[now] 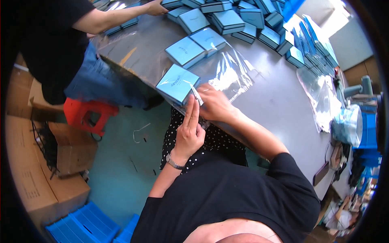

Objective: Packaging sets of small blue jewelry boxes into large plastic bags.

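Note:
A light blue box point(177, 84) with a dark lower edge sits at the table's near edge, with clear plastic film point(197, 97) at its right corner. My left hand point(188, 131) has index and middle fingers stretched out side by side, their tips against the film at the box's near side. The other fingers are curled and hold nothing visible. My right hand point(214, 103) is closed on the film beside the box's right corner; its fingertips are partly hidden. Two similar boxes point(185, 52) lie just beyond, beside a loose clear plastic sheet point(233, 75).
Many more blue boxes point(229, 21) are heaped at the table's far side. Clear bags point(318, 95) lie at the right. A co-worker's hand point(157, 7) touches a box at far left. A red stool point(89, 115) and cardboard cartons point(30, 162) stand on the left.

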A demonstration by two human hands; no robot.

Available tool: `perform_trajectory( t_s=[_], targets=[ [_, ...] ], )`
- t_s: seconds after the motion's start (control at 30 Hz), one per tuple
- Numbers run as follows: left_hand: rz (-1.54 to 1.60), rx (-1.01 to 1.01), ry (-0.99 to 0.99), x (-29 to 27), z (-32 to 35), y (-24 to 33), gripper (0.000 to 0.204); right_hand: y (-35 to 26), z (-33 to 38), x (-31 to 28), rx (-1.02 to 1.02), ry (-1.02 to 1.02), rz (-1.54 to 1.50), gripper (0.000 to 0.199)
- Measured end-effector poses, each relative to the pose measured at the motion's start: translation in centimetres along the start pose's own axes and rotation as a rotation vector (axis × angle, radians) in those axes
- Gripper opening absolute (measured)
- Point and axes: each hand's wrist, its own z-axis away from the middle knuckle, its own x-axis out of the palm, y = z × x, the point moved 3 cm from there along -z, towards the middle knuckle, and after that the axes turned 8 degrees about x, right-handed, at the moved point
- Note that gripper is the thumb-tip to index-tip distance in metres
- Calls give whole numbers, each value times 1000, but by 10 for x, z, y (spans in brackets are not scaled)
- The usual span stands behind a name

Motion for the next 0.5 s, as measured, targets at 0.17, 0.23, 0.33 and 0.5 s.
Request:
perform_trajectory(
  t_s=[0.17, 0.23, 0.33, 0.5],
  targets=[
    [-37, 115, -15, 6, -5, 5, 79, 4, -27, 34, 96, -232, 368, 63],
    [-82, 63, 6, -1, -3, 2, 79, -5, -24, 14, 199, -442, -64, 52],
    [-38, -86, -19, -2, 10, -5, 79, -29, -33, -57, -149, -1260, -490, 48],
    [-40, -109, -75, 2, 8, 4, 80, 93, -117, -127, 456, -190, 478, 72]
  ],
)
